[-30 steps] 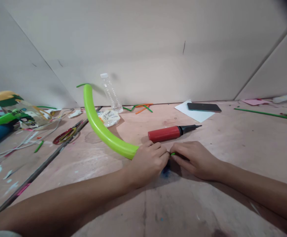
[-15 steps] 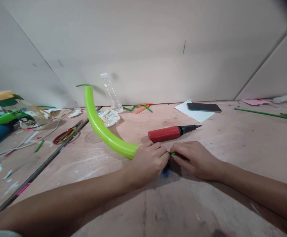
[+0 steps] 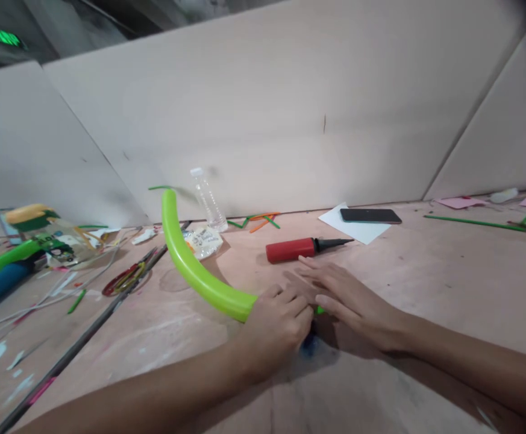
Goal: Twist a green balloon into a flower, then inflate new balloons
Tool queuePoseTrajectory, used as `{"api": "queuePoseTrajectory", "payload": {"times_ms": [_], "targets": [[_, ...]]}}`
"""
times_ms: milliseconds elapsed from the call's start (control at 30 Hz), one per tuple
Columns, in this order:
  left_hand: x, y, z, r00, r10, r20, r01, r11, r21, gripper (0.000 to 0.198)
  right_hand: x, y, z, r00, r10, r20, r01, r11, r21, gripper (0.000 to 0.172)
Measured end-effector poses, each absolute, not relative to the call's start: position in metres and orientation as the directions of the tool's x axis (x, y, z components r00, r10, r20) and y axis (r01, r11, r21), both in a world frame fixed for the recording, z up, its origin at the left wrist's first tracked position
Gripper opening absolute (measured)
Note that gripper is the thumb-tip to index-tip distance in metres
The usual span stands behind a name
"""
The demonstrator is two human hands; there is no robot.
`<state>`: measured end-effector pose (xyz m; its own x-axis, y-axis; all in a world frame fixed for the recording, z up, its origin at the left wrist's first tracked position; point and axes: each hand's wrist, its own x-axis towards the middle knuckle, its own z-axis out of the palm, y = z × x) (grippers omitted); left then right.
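Observation:
A long lime-green modelling balloon (image 3: 194, 271), inflated, curves from the back of the table down to my left hand (image 3: 278, 325). That hand is closed around the balloon's near end, and a small green tip sticks out past its fingers. Just to the right is my right hand (image 3: 348, 295), its fingers stretched out and apart, holding nothing. Its fingertips come close to a red hand pump (image 3: 290, 250) with a black nozzle, which lies on the table behind both hands. I cannot tell whether they touch the pump.
A clear plastic bottle (image 3: 209, 202) leans near the white wall panel. Scissors (image 3: 127, 277) lie at the left by a table seam. On white paper rests a black phone (image 3: 371, 215). A yellow-topped container (image 3: 41, 235) and a blue pump (image 3: 3, 286) are far left.
My right hand has let go of the balloon's green tip and spread its fingers toward the pump. The left hand keeps its grip. The camera view has tilted up.

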<state>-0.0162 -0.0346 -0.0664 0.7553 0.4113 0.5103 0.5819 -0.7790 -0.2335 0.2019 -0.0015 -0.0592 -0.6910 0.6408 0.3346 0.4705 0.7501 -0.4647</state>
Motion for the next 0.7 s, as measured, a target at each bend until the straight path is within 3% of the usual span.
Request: {"api": "queuePoseTrajectory", "payload": {"times_ms": [100, 300, 700], "targets": [[-0.016, -0.034, -0.069, 0.748, 0.418, 0.515, 0.587, -0.779, -0.221, 0.016, 0.202, -0.004, -0.06, -0.702, 0.628, 0.335, 0.489, 0.768, -0.414, 0.046], [-0.015, -0.035, -0.07, 0.748, 0.443, 0.494, 0.598, -0.773, -0.213, 0.016, 0.199, -0.014, -0.056, -0.732, 0.594, 0.333, 0.481, 0.797, -0.366, 0.019], [-0.014, -0.035, -0.069, 0.745, 0.46, 0.483, 0.612, -0.759, -0.221, 0.015, 0.197, -0.011, -0.062, -0.77, 0.542, 0.337, 0.452, 0.836, -0.311, 0.014]]}}
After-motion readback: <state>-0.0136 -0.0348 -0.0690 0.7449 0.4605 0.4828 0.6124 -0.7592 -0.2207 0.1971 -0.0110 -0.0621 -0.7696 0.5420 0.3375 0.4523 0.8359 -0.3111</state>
